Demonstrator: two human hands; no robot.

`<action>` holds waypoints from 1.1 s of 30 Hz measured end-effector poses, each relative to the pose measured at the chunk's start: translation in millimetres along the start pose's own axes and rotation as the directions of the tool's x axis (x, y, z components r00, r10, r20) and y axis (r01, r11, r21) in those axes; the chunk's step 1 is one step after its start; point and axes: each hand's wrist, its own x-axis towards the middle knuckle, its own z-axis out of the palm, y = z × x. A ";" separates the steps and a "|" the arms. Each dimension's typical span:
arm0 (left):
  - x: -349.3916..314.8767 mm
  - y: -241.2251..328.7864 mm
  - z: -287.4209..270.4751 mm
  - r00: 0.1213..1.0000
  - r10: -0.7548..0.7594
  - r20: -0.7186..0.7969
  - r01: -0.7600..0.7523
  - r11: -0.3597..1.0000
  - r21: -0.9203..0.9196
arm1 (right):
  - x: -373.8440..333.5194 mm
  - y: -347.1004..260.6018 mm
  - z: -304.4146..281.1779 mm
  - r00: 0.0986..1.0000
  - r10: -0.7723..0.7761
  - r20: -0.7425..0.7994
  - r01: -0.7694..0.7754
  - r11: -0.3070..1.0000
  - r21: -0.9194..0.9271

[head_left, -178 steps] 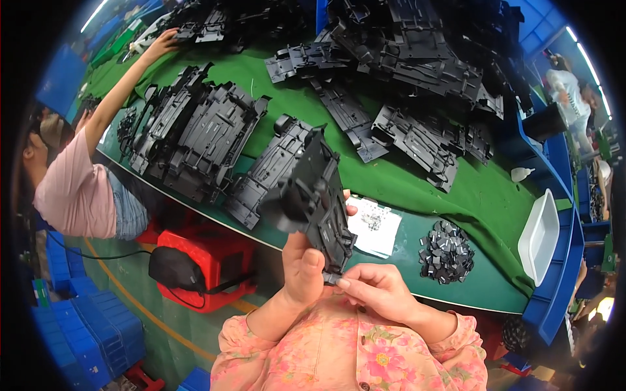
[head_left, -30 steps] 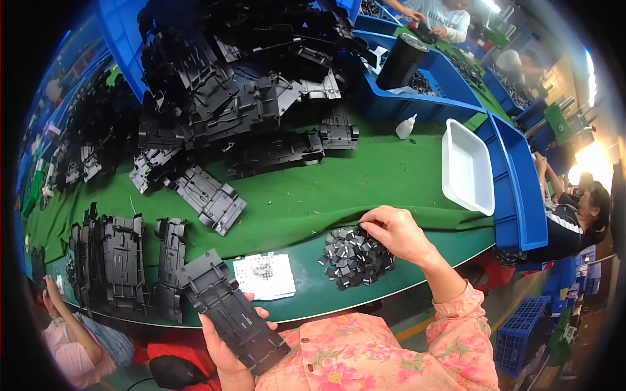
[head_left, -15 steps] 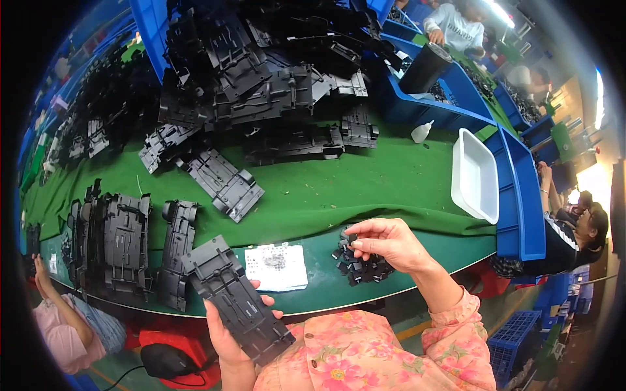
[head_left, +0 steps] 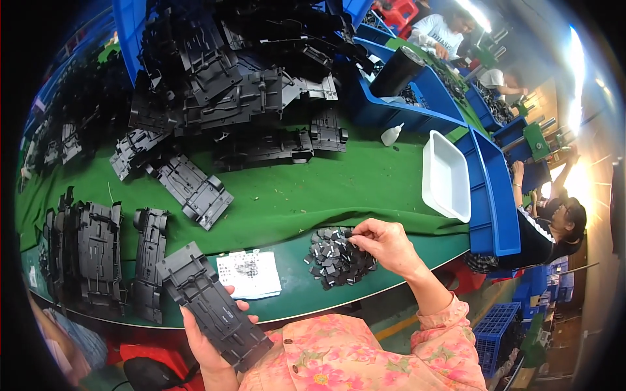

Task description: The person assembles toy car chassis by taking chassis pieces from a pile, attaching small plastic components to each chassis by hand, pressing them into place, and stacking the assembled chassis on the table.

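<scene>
The left hand (head_left: 207, 345) grips a long black plastic chassis plate (head_left: 212, 306), thumb along one edge and fingertips curled over the other; the plate is tilted, in front of the floral cloth shirt (head_left: 345, 345), its matt face moulded with ribs, bosses and shallow channels. The right hand (head_left: 389, 246) is narrowed to a pinch, thumb against forefinger, at the right edge of a loose pile of small black pieces (head_left: 336, 262), flat and blocky, some with pale shiny faces. The fingertips are tiny here, so I cannot tell whether a piece sits between them.

Between plate and pile, a speckled white sheet (head_left: 251, 274) lies on the smooth green desk (head_left: 295, 287). Beyond runs a rumpled green cloth (head_left: 280, 202), bearing a shallow white tray (head_left: 447, 176) with rounded corners, and a tangled heap of black chassis parts (head_left: 228, 91).
</scene>
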 end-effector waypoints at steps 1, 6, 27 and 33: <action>-0.5 -0.3 0.5 1.000 0.001 -0.001 -0.001 1.000 0.001 | -0.5 -0.5 -2.8 1.000 0.000 0.001 0.000 1.000 0.001; -2.8 1.0 1.4 0.996 0.000 0.094 0.000 1.000 -0.004 | -0.7 4.9 -10.9 0.983 0.089 0.161 -0.152 0.887 0.435; -4.0 7.2 -9.8 0.999 0.037 -0.026 -0.039 0.996 -0.082 | 17.9 -68.0 90.7 0.669 -0.732 0.129 0.743 0.661 -0.100; -3.8 10.9 -21.6 0.996 -0.029 0.088 0.035 0.997 -0.072 | 26.4 -74.2 111.5 0.555 -0.796 0.242 0.827 0.498 -0.259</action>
